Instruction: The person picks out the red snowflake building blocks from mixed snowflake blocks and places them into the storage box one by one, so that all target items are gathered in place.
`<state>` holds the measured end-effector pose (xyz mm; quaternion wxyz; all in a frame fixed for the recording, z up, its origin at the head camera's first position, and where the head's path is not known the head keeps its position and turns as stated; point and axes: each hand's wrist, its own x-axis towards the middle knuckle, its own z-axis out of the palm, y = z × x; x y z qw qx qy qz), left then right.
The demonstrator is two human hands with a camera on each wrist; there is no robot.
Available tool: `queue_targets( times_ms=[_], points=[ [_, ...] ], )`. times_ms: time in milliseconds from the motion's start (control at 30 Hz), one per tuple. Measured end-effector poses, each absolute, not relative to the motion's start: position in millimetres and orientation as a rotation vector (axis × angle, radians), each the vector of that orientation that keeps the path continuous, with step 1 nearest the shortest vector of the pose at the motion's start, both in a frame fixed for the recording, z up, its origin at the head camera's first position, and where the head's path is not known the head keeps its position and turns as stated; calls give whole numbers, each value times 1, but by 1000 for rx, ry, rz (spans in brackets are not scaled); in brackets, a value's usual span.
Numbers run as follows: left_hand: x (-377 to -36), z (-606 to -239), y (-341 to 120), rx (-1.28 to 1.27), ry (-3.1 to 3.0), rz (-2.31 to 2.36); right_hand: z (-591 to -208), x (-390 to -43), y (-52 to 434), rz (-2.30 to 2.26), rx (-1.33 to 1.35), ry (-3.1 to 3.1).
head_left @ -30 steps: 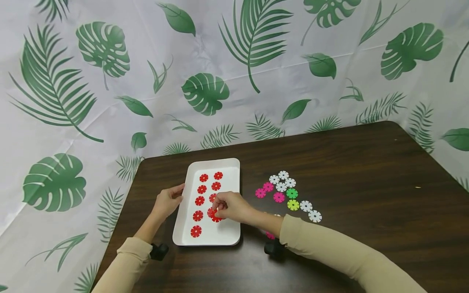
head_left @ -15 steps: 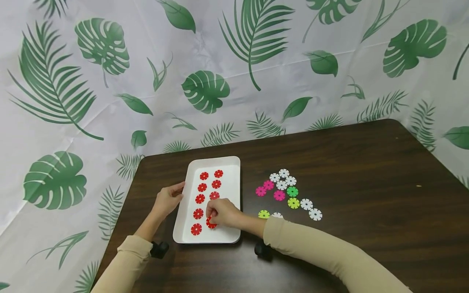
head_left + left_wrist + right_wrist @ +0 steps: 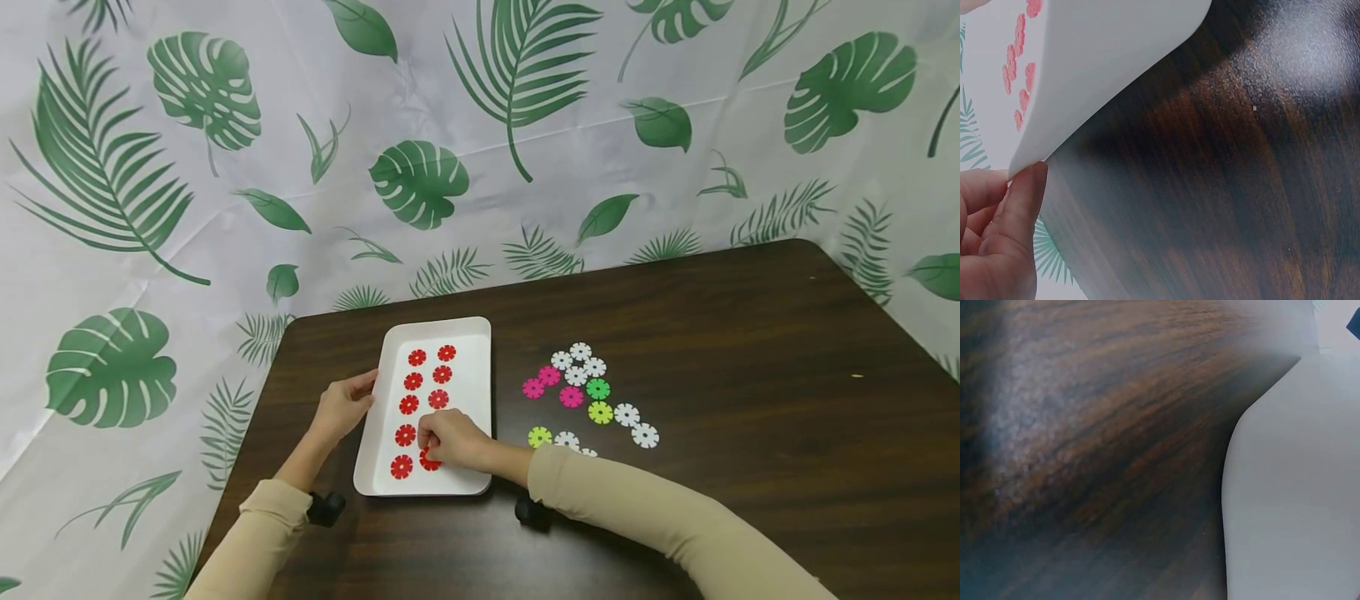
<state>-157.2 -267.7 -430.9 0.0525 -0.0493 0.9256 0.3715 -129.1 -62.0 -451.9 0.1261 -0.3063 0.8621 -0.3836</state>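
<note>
Near the middle of the head view lies a shallow white tray [image 3: 472, 367] with red notched discs [image 3: 408, 405] in two columns. My left hand [image 3: 341, 410] pinches the tray's left rim between thumb and fingers, which the left wrist view confirms. My right hand [image 3: 454, 439] reaches over the tray's right side, its fingers curled and fingertips on a red disc [image 3: 430, 461] at the near end of the right column. That disc is partly covered by the fingers. In the right wrist view only the tray's outer wall [image 3: 1291, 487] and tabletop show.
Right of the tray, loose notched discs lie on the dark wood table [image 3: 735, 358]: several white [image 3: 627, 415], magenta [image 3: 572, 397], yellow [image 3: 600, 412] and one green [image 3: 597, 389]. Some are partly hidden by the right sleeve [image 3: 637, 500]. A leaf-patterned cloth [image 3: 450, 100] hangs behind.
My right hand has moved down and slightly left inside the tray, along with the red disc at its fingertips. My left hand has stayed on the rim.
</note>
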Motion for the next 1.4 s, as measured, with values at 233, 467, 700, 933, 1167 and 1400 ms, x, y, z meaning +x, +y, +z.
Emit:
queue_targets(
  times_ms=[233,467,700,933,1167,1400],
  points=[
    [-158,-429,-268,-132,2829,1112,-451,-130,-62,-1065,-908,2537],
    [-159,-428,-268,-114,2836,1114,-454,-131,-64,-1013,-924,2574],
    [-159,-427,-267,-119,2836,1109,-456,-129,-65,-968,-928,2612],
    [-160,-427,-267,-127,2839,1098,-457,-129,-65,-934,-937,2656],
    [-158,-429,-266,-162,2814,1113,-459,-128,-66,-937,-922,2647],
    [-156,-430,-267,-158,2825,1107,-460,-126,-66,-963,-928,2646]
  ],
)
